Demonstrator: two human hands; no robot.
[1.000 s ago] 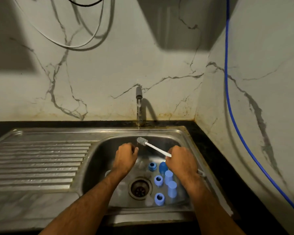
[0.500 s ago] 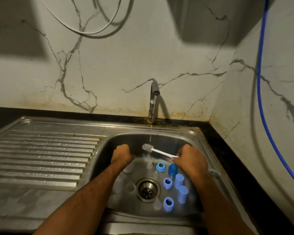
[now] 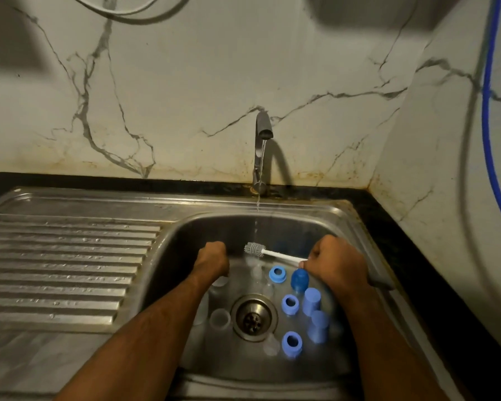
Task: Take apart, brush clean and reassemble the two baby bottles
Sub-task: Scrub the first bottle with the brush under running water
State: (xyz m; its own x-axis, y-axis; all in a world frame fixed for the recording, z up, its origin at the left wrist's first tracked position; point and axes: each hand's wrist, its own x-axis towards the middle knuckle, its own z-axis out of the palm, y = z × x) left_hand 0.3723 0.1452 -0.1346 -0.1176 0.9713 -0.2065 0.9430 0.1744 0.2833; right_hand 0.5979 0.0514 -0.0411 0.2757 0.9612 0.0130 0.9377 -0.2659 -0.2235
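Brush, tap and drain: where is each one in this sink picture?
brush point(image 3: 254, 248), head view, on its grey bristle head
tap point(image 3: 263, 125), head view, on the curved spout
drain point(image 3: 253, 317), head view, on the metal strainer

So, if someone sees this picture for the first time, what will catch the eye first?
Probably the bright blue bottle parts scattered on the sink floor, right of the drain. Next, the thin stream from the tap falling beside the grey head of the brush, which the right hand grips by its white handle. The left hand is fisted opposite.
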